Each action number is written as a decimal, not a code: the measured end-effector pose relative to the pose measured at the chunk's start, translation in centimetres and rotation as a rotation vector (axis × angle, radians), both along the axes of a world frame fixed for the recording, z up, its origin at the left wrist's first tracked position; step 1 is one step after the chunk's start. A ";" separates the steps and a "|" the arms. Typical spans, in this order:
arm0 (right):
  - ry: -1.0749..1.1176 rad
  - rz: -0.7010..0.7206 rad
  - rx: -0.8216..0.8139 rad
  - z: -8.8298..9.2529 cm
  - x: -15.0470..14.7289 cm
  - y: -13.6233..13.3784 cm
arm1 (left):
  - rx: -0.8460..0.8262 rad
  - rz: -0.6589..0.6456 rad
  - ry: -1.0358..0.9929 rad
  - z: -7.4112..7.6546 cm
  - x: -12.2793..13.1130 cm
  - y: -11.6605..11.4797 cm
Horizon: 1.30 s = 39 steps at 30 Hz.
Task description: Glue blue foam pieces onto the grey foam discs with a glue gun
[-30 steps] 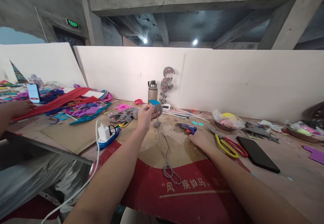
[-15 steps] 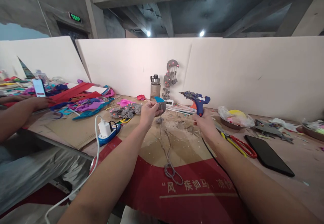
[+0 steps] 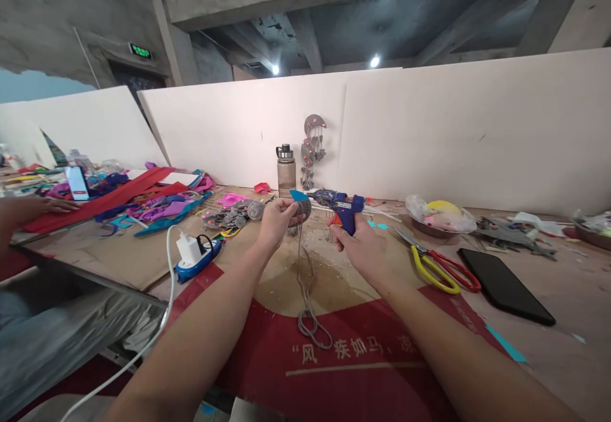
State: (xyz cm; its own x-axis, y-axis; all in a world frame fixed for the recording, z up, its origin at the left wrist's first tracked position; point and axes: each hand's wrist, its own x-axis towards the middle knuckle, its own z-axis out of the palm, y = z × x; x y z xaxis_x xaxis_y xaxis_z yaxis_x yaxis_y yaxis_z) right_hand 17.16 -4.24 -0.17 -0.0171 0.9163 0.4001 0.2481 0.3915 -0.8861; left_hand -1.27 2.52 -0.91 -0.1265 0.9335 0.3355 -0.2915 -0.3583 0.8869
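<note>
My left hand (image 3: 277, 221) pinches a grey felt piece (image 3: 303, 211) with a blue tip (image 3: 299, 195) above the table. Grey cord (image 3: 305, 288) hangs from it and ends in a loose loop on the red printed sheet (image 3: 363, 377). Wrapped round the handle of a blue hot glue gun (image 3: 344, 211) is my right hand (image 3: 356, 239). The gun's nozzle points left, close to the felt piece; whether it touches cannot be made out. Behind my left hand lies a heap of grey felt pieces (image 3: 229, 215) with pink dots.
A water bottle (image 3: 287, 174) stands by the white board, where a grey hanging ornament (image 3: 312, 145) is fixed. Scissors (image 3: 436, 269) and a black phone (image 3: 506, 285) lie right. On the left are a power strip (image 3: 198, 260), coloured felt (image 3: 157, 199) and another person's arm (image 3: 33, 212).
My right hand has brought the glue gun left and down, up to the felt piece. My left hand keeps its pinch. The view has shifted slightly, and the other person's arm has drawn back left.
</note>
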 end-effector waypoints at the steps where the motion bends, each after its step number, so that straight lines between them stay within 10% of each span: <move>1: -0.047 -0.017 0.005 -0.1 0.0 0.1 | 0.007 -0.005 0.000 0.0 0.1 -0.1; 39: -0.307 -0.129 0.212 -0.9 -0.3 0.3 | 0.010 0.028 0.019 0.3 0.7 -0.6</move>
